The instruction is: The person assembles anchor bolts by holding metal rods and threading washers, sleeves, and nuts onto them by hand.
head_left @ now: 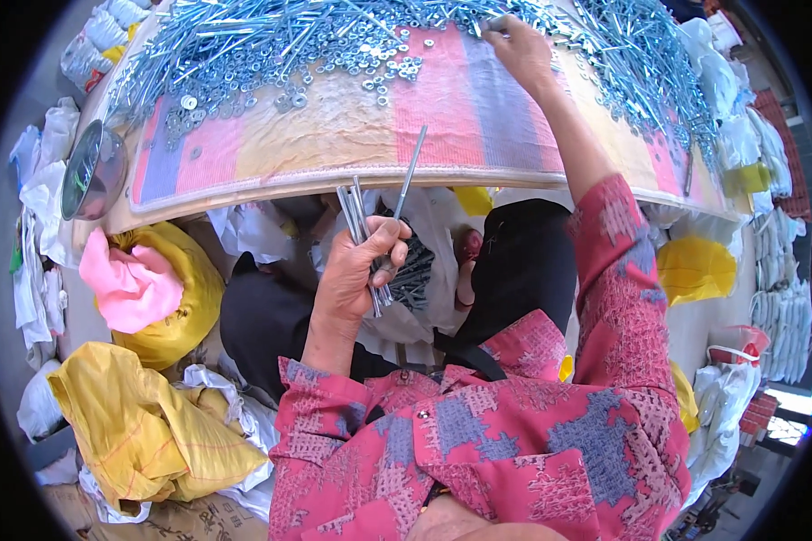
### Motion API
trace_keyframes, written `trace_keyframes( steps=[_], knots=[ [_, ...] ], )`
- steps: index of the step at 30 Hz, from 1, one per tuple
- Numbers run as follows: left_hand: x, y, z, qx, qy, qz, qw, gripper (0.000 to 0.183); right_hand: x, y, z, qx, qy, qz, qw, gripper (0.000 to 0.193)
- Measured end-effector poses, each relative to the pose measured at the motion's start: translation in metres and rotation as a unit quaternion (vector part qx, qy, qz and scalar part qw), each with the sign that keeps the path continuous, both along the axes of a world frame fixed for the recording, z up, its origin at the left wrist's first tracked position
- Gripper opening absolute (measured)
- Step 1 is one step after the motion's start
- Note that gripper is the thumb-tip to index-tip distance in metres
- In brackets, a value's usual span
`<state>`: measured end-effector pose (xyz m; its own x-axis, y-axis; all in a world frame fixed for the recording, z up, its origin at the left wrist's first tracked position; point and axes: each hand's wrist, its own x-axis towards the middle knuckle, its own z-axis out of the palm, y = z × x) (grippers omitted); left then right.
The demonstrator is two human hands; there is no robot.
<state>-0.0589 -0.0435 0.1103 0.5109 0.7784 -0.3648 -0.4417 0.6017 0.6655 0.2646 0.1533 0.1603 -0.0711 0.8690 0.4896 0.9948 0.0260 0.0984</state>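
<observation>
My left hand (pixel 356 266) is closed round a small bunch of thin metal rods (pixel 353 212), held upright in front of the table edge. One rod (pixel 412 169) leans apart from the bunch, its tip level with the tabletop. My right hand (pixel 519 54) reaches across the table, its thumb and fingers pinched together at the edge of the metal pile. Whatever lies between those fingertips is too small to make out. A big heap of long shiny rods (pixel 244 45) spreads over the far side of the table, with loose nuts and washers (pixel 334 79) along its near edge.
A striped cloth (pixel 334 135) covers the table. Below it, between my knees, a white bag (pixel 438 225) holds dark rods (pixel 413 275). A bowl (pixel 95 169) stands at left, near yellow sacks (pixel 144 424) and a pink cloth (pixel 135 284). Wrapped bundles (pixel 779 307) are stacked at right.
</observation>
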Motion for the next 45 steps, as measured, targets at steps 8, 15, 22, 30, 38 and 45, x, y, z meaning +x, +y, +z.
trace_keyframes(
  steps=[8,15,22,30,38,45],
  knots=[
    [-0.002,-0.006,0.006,0.019,0.009,0.046,0.999,0.025,-0.068,-0.085,-0.004,-0.235,0.762,0.268,0.541,0.018],
    [-0.003,-0.009,0.002,0.05,0.038,0.063,0.996,0.02,-0.084,-0.112,-0.009,-0.189,0.777,0.23,0.555,0.018],
    [-0.02,-0.014,-0.004,0.096,0.049,0.059,0.992,0.016,-0.128,-0.122,0.0,-0.131,0.595,0.176,0.773,0.02],
    [-0.038,-0.023,-0.002,0.101,0.046,0.096,0.989,0.015,-0.153,-0.117,-0.001,-0.117,0.67,0.165,0.714,0.021],
    [-0.047,-0.029,0.013,0.196,0.177,0.157,0.952,0.015,-0.188,-0.116,0.005,-0.148,0.465,0.162,0.858,0.028],
    [-0.06,-0.031,0.001,0.178,0.166,0.137,0.96,0.018,-0.19,-0.13,0.027,-0.161,0.634,0.151,0.741,0.023]
  ],
)
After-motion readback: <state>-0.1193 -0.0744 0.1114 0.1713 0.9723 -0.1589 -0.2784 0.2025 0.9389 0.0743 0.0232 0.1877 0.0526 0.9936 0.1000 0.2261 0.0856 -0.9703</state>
